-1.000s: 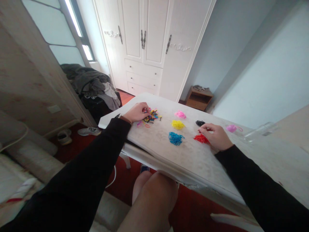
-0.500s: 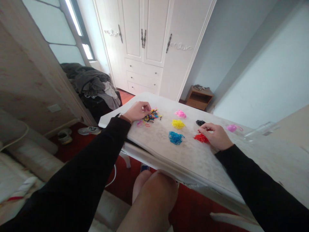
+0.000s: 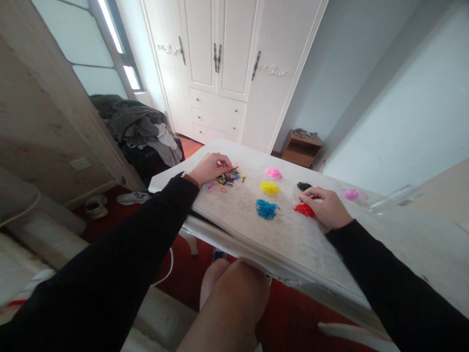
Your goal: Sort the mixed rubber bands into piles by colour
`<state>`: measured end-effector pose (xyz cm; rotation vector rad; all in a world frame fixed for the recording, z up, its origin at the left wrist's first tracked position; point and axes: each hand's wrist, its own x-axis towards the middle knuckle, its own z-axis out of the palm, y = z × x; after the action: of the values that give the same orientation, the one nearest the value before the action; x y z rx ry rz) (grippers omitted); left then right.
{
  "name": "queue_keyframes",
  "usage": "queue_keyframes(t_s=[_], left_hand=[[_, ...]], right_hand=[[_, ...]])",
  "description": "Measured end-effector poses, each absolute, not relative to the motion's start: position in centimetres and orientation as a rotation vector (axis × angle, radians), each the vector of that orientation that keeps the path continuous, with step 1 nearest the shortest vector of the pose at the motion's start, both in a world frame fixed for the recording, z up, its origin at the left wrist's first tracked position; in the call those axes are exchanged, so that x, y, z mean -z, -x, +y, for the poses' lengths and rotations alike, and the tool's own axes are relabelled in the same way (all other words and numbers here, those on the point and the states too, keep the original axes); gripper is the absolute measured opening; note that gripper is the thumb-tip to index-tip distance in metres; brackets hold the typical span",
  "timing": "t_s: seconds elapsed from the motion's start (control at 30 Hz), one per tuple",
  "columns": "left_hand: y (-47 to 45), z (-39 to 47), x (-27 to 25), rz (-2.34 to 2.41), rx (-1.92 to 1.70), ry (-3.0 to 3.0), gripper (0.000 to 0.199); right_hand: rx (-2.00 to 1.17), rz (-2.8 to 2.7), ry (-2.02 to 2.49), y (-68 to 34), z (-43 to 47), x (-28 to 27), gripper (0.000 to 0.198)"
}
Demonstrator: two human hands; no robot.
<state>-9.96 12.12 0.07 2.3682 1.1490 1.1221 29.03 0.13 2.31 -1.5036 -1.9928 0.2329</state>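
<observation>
My left hand [image 3: 209,168] is at the left of the white table, its thumb and fingertips pinched together at the edge of a mixed pile of coloured rubber bands [image 3: 229,177]. A bit of red, seemingly rubber bands, shows inside its curled fingers. Over a small heap of red rubber bands [image 3: 304,210] is my right hand [image 3: 328,205], thumb and forefinger closed; whatever they pinch is too small to make out. Black rubber bands [image 3: 303,186] lie just beyond its fingertips. Between the hands are separate heaps of pink [image 3: 273,173], yellow [image 3: 270,188] and blue rubber bands [image 3: 267,209].
A pink object with a loop [image 3: 351,194] and a clear plastic container [image 3: 397,199] lie on the right of the white table [image 3: 234,215]. My knees are below the front edge. A white wardrobe [image 3: 227,58] and a small wooden cabinet [image 3: 302,147] stand beyond.
My left hand has shifted slightly to the right, its fingertips closer over the mixed pile. My right hand has stayed nearly still above the red heap.
</observation>
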Motion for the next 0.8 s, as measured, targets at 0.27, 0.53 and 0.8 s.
queue_keyframes(t_s=[0.27,0.53,0.8], left_hand=[[9.76,12.23,0.11,1.132,-1.105,-2.332,0.012],[9.78,12.06,-0.06,1.148,-1.171,-2.280,0.013],[10.28,12.00,0.01,1.057,-1.279,-2.203,0.016]], right_hand=[[-0.231,-2.000,1.501,-28.89,0.04,-2.39,0.026],[-0.248,-2.012,1.496,-29.07,0.08,-2.35,0.026],[-0.263,-2.007,1.483,-29.15,0.14,-2.28,0.026]])
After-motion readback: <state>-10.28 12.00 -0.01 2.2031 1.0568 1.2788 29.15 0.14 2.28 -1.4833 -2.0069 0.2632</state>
